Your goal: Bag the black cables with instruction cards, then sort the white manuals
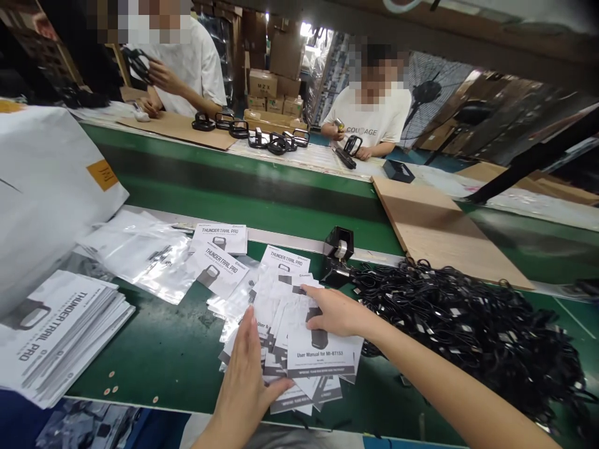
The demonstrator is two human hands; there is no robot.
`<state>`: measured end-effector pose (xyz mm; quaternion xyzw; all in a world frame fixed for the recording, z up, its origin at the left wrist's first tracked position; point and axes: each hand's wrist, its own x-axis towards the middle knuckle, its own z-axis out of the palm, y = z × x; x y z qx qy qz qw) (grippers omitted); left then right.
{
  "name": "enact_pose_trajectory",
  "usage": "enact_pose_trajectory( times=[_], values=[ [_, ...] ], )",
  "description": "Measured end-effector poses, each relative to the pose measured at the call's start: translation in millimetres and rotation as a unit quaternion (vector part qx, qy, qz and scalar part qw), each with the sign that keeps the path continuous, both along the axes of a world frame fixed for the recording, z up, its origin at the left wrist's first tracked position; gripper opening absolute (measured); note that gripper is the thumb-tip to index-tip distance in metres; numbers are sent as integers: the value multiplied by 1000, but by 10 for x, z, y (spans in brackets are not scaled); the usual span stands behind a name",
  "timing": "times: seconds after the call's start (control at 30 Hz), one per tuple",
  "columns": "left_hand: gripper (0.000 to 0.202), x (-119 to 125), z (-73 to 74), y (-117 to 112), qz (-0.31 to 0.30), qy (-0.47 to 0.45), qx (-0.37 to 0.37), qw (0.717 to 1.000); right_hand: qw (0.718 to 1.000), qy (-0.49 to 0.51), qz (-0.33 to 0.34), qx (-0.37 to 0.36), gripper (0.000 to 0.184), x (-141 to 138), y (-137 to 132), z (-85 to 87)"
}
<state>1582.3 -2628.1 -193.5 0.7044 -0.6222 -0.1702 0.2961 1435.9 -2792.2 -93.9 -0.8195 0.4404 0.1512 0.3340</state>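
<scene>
Both hands lie flat on a fanned pile of manuals (pixel 299 349) on the green table (pixel 159 349) — left hand (pixel 248 368) and right hand (pixel 334 312), fingers spread, gripping nothing — beside a heap of black cables (pixel 468 324).

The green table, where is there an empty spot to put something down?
Bare green table shows between the booklet stack and the fanned-out manuals under the left hand and right hand. The plain board is also free. It is crowded at the cable pile and plastic bags.
</scene>
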Motion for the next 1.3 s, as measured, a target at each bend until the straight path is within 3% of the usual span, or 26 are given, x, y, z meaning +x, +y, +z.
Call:
enact_pose_trajectory(
  times=[0.1,0.3,0.5,0.6,0.7,0.87,0.93,1.03,1.17,1.23,1.3],
  values=[
    [106,-3,11,-2,-3,2,8,1000,1000,-18,-6,-22,66,-21,62,-9],
    [104,4,19,-16,2,14,11,1000,999,-5,-33,-8,65,39,-8,-21],
    [107,2,1,-20,-10,16,7,1000,995,-11,-24,-98,48,73,76,10],
    [115,2,33,13,-9,40,17,999,997,-11,-3,-79,35,3,133,88],
    [125,68,203,39,-2,111,14,994,995,-15,43,-90,21,-62,214,267],
    [124,364,640,-155,27,205,-130,970,951,-73,78,-289,10,16,468,583],
    [118,463,717,-300,30,190,-133,972,926,-104,120,-342,19,77,537,562],
    [101,492,671,-469,-17,184,-59,981,907,-112,154,-375,31,99,553,388],
    [75,363,540,-521,-55,256,0,965,913,-129,112,-370,30,-41,513,233],
    [49,318,538,-510,-41,290,-6,956,912,-169,100,-360,23,-156,504,251],
    [18,319,573,-505,-31,305,-11,952,912,-225,69,-337,28,-283,499,281]
  ],
)
